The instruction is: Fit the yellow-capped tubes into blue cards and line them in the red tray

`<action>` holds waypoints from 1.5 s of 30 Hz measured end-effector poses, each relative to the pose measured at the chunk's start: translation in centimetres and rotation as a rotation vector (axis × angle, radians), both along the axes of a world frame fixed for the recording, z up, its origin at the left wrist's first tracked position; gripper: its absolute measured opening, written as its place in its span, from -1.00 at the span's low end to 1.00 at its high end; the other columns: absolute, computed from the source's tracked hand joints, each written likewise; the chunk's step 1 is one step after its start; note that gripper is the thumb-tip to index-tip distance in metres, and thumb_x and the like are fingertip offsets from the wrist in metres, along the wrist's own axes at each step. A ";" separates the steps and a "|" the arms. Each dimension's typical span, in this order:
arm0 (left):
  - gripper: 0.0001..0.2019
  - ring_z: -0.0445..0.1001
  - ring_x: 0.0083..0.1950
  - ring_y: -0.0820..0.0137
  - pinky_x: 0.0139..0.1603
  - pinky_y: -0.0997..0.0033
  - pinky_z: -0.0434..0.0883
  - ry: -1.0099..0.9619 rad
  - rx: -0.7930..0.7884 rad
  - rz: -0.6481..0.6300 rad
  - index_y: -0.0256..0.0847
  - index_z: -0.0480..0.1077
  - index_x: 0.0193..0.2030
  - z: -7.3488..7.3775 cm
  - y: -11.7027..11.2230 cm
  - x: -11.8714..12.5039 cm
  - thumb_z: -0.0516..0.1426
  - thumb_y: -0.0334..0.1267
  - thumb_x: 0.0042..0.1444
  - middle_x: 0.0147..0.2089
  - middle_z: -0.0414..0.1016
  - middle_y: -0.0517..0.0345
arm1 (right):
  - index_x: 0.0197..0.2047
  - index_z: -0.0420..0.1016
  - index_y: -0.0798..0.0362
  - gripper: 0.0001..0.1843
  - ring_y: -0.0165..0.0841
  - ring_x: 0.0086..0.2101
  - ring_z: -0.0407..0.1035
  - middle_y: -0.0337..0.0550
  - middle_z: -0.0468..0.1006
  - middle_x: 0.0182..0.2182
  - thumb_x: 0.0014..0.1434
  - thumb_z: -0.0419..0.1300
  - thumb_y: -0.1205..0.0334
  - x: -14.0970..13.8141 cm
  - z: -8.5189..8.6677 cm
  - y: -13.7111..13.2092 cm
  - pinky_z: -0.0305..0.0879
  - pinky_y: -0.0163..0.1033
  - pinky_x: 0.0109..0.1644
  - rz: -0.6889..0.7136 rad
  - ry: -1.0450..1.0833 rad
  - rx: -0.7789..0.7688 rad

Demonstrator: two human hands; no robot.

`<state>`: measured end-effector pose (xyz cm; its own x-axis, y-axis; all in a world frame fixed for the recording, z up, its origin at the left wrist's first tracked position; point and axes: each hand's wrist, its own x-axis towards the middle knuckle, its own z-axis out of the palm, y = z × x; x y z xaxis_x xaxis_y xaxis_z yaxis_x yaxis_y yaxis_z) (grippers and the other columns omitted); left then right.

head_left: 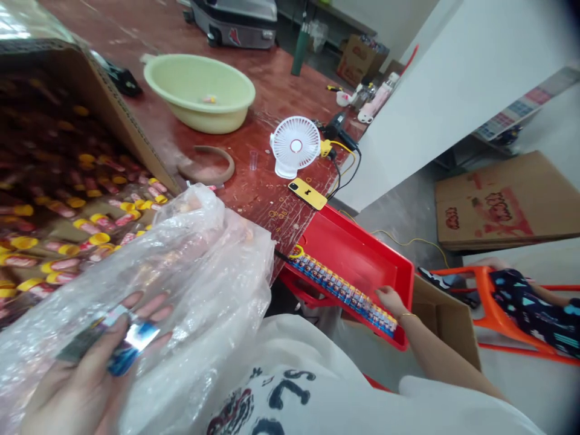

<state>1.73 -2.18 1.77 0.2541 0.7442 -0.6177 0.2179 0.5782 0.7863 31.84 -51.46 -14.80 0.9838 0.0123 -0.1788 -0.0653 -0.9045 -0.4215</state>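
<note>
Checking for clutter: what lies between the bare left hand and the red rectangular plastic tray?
In the head view, crumpled clear plastic sheeting spans most of the stretch between the left hand and the tray.

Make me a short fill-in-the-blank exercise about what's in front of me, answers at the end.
1. The phone is coloured ____.
2. The small white ____ stands on the table.
3. The right hand is over the red ____ with a row of tubes.
4. The hand with shiny pieces is the ____ one.

Missing words: yellow; fan; tray; left.
</note>
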 end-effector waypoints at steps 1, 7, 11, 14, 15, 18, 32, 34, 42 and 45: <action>-0.66 0.47 0.10 0.08 -0.32 0.40 0.55 -0.056 0.001 0.009 -0.08 0.53 -0.11 0.2 -0.2 -0.2 0.34 -0.19 -0.09 -0.05 0.61 0.24 | -0.18 0.42 0.16 -0.79 -0.48 -0.43 0.38 -0.22 0.47 -0.35 0.27 0.16 0.16 0.5 0.8 0.8 0.39 -0.31 -0.36 0.008 -0.045 0.020; -0.59 0.58 -0.41 0.29 -0.45 0.48 0.52 -0.268 0.040 0.085 -0.30 0.55 -0.37 0.3 -0.9 -1.5 0.46 -0.11 -0.35 -0.40 0.63 0.06 | -0.27 0.43 -0.04 -0.87 -0.23 -0.43 0.42 -0.04 0.50 -0.42 0.19 0.15 0.11 2.2 5.1 17.9 0.37 -0.12 -0.35 0.490 -0.253 0.416; -0.60 0.59 -0.36 0.25 -0.46 0.43 0.51 -0.306 0.031 0.073 -0.31 0.56 -0.32 0.1 -0.8 -2.1 0.41 -0.05 -0.22 -0.38 0.62 -0.02 | -0.20 0.44 -0.01 -0.88 -0.24 -0.25 0.44 -0.08 0.53 -0.27 0.19 0.14 0.18 -4.4 9.5 36.8 0.39 -0.13 -0.14 1.068 -0.285 0.632; -0.59 0.59 -0.23 0.19 -0.39 0.39 0.53 -0.328 0.043 0.056 -0.32 0.56 -0.26 0.3 -1.2 -2.6 0.38 -0.02 -0.16 -0.25 0.63 -0.11 | -0.12 0.44 0.06 -0.79 -0.26 -0.11 0.41 -0.01 0.52 -0.15 0.29 0.00 0.32 -10.7 12.6 48.9 0.34 -0.13 0.00 1.494 -0.373 0.306; -0.58 0.59 -0.21 0.19 -0.37 0.39 0.53 -0.326 0.054 0.060 -0.33 0.57 -0.25 0.3 -1.3 -2.8 0.37 -0.02 -0.15 -0.23 0.63 -0.13 | -0.14 0.46 0.09 -0.81 -0.27 -0.10 0.41 0.00 0.53 -0.17 0.29 0.03 0.33 -12.1 13.1 52.1 0.33 -0.14 0.02 1.572 -0.360 0.244; -0.57 0.59 -0.23 0.20 -0.39 0.41 0.52 -0.312 0.085 0.092 -0.34 0.57 -0.26 0.4 -1.4 -3.1 0.37 -0.01 -0.15 -0.25 0.63 -0.13 | -0.14 0.48 0.14 -0.84 -0.30 -0.15 0.43 -0.06 0.53 -0.18 0.27 0.13 0.26 -14.4 13.2 58.7 0.38 -0.12 -0.03 1.758 -0.301 0.070; -0.63 0.48 -0.47 0.42 -0.42 0.50 0.45 -0.353 0.140 0.090 -0.32 0.56 -0.37 0.3 -0.6 -2.8 0.43 -0.10 -0.28 -0.46 0.57 0.10 | -0.25 0.50 0.14 -0.75 -0.35 -0.39 0.43 -0.10 0.57 -0.40 0.07 0.31 0.13 -12.7 13.0 60.3 0.30 -0.34 -0.30 1.775 -0.011 -0.081; -0.63 0.52 -0.40 0.35 -0.41 0.45 0.46 -0.333 0.118 0.031 -0.32 0.55 -0.33 0.5 -0.7 -3.0 0.37 -0.04 -0.16 -0.41 0.59 0.03 | -0.14 0.46 0.11 -0.78 -0.37 -0.37 0.42 -0.14 0.55 -0.37 0.19 0.19 0.16 -12.3 13.4 59.5 0.29 -0.35 -0.29 1.720 -0.003 0.042; -0.71 0.47 -0.42 0.37 -0.41 0.46 0.36 -0.317 0.189 -0.075 -0.26 0.52 -0.50 0.6 -0.8 -2.6 0.35 -0.05 -0.11 -0.44 0.56 0.02 | -0.09 0.17 -0.06 -0.76 -0.45 -0.39 0.37 -0.25 0.38 -0.32 0.24 0.16 0.18 -12.8 20.4 50.8 0.35 -0.34 -0.35 1.557 0.412 1.057; -0.71 0.42 -0.47 0.39 -0.40 0.43 0.33 -0.368 0.214 -0.077 -0.25 0.50 -0.52 1.1 -0.8 -2.3 0.35 -0.05 -0.13 -0.51 0.51 0.09 | -0.12 0.19 -0.07 -0.82 -0.45 -0.36 0.37 -0.24 0.35 -0.29 0.26 0.15 0.24 -13.6 22.3 48.5 0.37 -0.33 -0.33 1.601 0.413 1.121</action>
